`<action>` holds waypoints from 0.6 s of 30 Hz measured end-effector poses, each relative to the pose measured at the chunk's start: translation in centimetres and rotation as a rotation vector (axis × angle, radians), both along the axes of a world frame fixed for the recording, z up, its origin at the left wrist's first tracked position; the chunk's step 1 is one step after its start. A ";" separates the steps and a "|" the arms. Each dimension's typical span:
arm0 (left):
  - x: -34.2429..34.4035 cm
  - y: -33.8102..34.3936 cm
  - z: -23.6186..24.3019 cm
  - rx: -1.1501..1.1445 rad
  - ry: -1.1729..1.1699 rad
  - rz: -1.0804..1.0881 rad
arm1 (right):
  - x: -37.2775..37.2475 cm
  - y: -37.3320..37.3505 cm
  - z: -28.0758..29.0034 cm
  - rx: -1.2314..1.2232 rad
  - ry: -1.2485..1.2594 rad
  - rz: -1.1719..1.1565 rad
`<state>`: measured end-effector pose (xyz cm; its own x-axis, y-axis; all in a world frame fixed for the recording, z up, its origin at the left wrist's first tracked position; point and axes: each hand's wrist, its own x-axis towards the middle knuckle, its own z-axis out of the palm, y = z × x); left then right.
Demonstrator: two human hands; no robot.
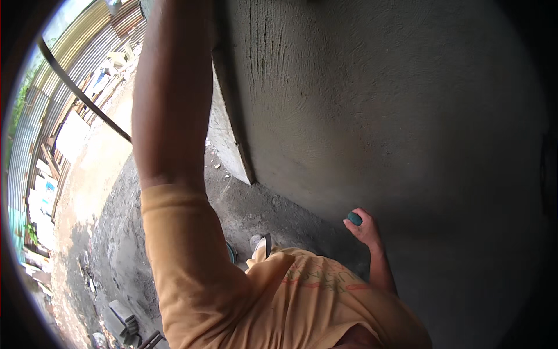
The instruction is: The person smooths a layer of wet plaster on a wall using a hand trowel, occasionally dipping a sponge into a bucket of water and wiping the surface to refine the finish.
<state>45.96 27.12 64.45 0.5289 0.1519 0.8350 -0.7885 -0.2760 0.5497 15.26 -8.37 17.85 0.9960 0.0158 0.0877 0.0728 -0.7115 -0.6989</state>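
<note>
Grey wall (349, 104) apparently mostly coated; streaks (264, 46) seemingly unsmoothed. Green object (354, 218) gripped by right hand (366, 230); left hand unseen, state undeterminable.

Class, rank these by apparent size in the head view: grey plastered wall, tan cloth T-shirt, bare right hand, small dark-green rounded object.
Largest to smallest:
Grey plastered wall
Tan cloth T-shirt
Bare right hand
Small dark-green rounded object, partly hidden by the grip
</note>
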 end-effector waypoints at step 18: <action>1.3 -0.1 -29.9 -0.068 0.035 0.101 | -2.2 1.0 -2.7 -0.125 0.206 0.041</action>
